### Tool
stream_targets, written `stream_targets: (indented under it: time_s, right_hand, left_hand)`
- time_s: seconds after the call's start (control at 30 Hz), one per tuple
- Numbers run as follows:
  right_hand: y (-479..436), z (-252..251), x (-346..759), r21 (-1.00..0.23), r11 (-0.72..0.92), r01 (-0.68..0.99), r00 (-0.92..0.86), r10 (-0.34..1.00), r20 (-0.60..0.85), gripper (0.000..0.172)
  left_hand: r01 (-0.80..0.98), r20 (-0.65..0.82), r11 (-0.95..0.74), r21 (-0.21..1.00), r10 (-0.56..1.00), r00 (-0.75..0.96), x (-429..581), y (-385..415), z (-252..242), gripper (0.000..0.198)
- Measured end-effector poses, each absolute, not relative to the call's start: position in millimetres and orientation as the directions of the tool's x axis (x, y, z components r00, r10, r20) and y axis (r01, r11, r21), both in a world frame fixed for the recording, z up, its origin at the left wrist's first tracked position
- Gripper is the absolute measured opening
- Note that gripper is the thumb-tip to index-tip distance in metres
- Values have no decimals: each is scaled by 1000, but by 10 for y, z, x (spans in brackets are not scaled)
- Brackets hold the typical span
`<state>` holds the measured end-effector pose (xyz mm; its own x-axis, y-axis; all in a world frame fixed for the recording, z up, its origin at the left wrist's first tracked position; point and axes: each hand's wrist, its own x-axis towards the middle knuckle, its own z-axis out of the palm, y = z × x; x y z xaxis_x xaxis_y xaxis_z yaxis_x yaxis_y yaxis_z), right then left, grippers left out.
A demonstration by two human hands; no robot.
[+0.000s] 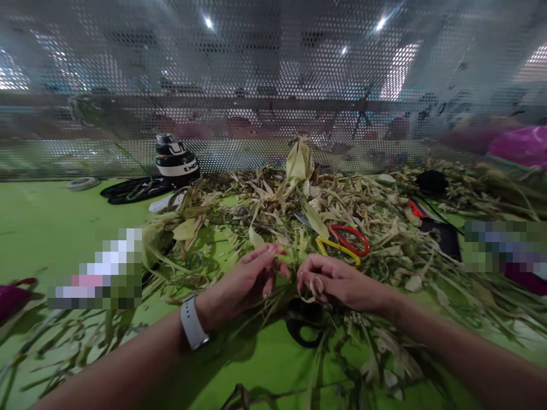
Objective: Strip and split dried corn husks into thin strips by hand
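My left hand, with a pale watch strap on the wrist, is over the middle of the table. Its fingers are loosely bent and apart, and nothing shows clearly between them. Facing it, my right hand has curled fingers, with a thin pale curled strip of dry husk pinched at their tips. Thin green strands lie between and beneath both hands. Just below the right hand is a black looped handle, its other end hidden. Scissors with red and yellow handles rest on the husks beyond it.
Dry husks and leaves cover much of the green table. A larger pale husk bundle stands at the back against a perforated metal screen. A black-and-white bottle stands back left; a dark phone-like slab lies right.
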<state>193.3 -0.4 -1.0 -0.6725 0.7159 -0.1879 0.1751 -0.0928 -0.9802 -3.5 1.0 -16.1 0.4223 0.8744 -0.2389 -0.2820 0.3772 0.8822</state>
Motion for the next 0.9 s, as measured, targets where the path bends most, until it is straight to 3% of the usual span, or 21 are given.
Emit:
stream_targets:
  time_s: [0.2, 0.3, 0.37, 0.47, 0.6, 0.7, 0.8, 0.9]
  right_hand:
    - [52, -19, 1945, -923, 332, 196, -613, 776, 149, 24]
    - [71, -10, 1952, -869, 421, 260, -594, 779, 200, 17]
    - [72, -8, 1955, -835, 455, 310, -591, 780, 205, 14]
    - [66, -13, 1958, -803, 473, 361, -582, 788, 202, 14]
    - [63, -17, 1969, -798, 452, 398, -565, 807, 175, 14]
    - [67, -7, 1986, -812, 422, 402, -564, 813, 143, 11]
    - [80, 21, 2008, -801, 433, 413, -596, 793, 122, 11]
    - [99, 50, 2035, -688, 547, 477, -639, 753, 156, 20]
  left_hand:
    - [-229, -191, 319, 920, 873, 448, -83, 13, -88, 54]
    - [-89, -132, 178, 980, 916, 380, -115, 41, -63, 42]
    - [135, -98, 52, 989, 927, 361, -139, 58, -60, 32]
    - [432, -40, -166, 887, 902, 429, -170, 69, -69, 31]
    - [453, -39, -327, 830, 775, 631, -196, 85, -80, 23]
    - [394, -55, -264, 880, 769, 637, -209, 121, -86, 20]
    - [285, -103, -73, 956, 824, 557, -219, 150, -98, 21]
    - [191, -144, 65, 979, 889, 434, -214, 146, -99, 22]
